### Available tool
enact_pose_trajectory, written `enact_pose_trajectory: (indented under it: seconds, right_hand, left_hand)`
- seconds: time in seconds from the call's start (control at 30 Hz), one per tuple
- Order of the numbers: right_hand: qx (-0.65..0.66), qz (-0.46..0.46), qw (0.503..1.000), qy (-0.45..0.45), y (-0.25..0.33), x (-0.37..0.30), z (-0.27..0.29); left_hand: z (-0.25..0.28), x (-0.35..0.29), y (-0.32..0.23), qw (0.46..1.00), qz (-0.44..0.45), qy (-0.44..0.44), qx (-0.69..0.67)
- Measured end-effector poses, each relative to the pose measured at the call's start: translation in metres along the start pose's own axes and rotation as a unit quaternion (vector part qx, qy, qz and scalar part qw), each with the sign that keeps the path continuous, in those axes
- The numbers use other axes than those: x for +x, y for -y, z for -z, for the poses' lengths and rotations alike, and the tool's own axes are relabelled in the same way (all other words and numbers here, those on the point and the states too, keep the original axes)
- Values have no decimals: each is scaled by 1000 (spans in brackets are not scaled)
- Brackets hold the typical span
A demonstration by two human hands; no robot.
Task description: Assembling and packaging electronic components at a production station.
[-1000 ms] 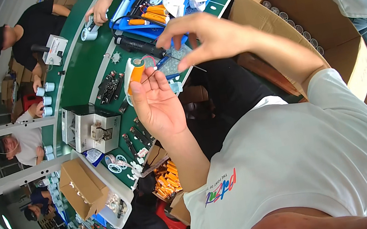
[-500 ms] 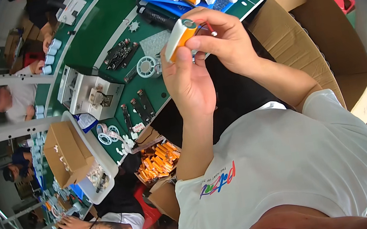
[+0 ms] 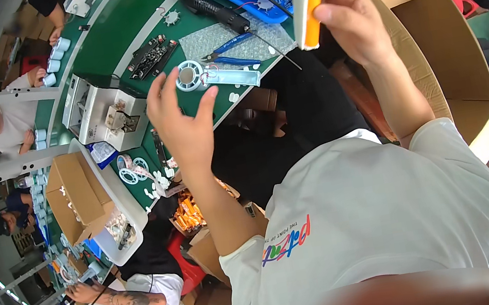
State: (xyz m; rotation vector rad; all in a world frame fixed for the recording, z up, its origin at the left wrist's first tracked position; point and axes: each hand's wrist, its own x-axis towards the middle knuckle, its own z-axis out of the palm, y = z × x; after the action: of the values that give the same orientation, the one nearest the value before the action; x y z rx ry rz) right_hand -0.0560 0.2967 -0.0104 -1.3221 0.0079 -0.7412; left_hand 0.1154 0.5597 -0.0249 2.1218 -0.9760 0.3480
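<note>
My right hand (image 3: 359,23) is raised at the bench edge and grips an orange cylindrical battery (image 3: 316,18) between thumb and fingers. A white strip runs along the battery's left side. Over the bench, my left hand (image 3: 183,127) is open, thumb and fingers spread, with nothing in it. Its fingertips are close to a light blue handheld-fan housing (image 3: 232,77), which has a round head and a long open handle; whether they touch it I cannot tell. Blue-handled cutters (image 3: 236,62) lie just beyond the housing on bubble wrap (image 3: 191,44).
A black electric screwdriver (image 3: 211,12) lies near a blue tray (image 3: 273,13) of batteries. Dark circuit boards (image 3: 151,57) and a white machine (image 3: 137,109) stand left. A large cardboard box (image 3: 456,46) is at my right, a box of orange batteries (image 3: 188,215) below left. Co-workers sit along the left.
My hands have parted. The battery, held by both before, has moved right in my right hand; my left hand let go and moved left to the fan housing. The view has shifted slightly.
</note>
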Motion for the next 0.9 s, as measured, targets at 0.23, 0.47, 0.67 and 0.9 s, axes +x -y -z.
enact_pose_trajectory:
  seconds: [0.23, 0.47, 0.67, 0.9]
  right_hand:
    - [-28, -51, 995, 83, -9, -1, -20]
    - [-74, -75, 990, 91, -27, 3, -30]
    - [-119, -67, 987, 83, -39, 15, -43]
    - [-153, -87, 980, 97, -46, 28, -56]
  left_hand:
    - [-37, 11, -5, 998, -27, 3, 55]
    - [-42, 11, 6, 995, 47, -10, -90]
    - [-49, 11, 11, 985, 64, -64, -144]
    - [-55, 10, 15, 976, 98, -101, -167]
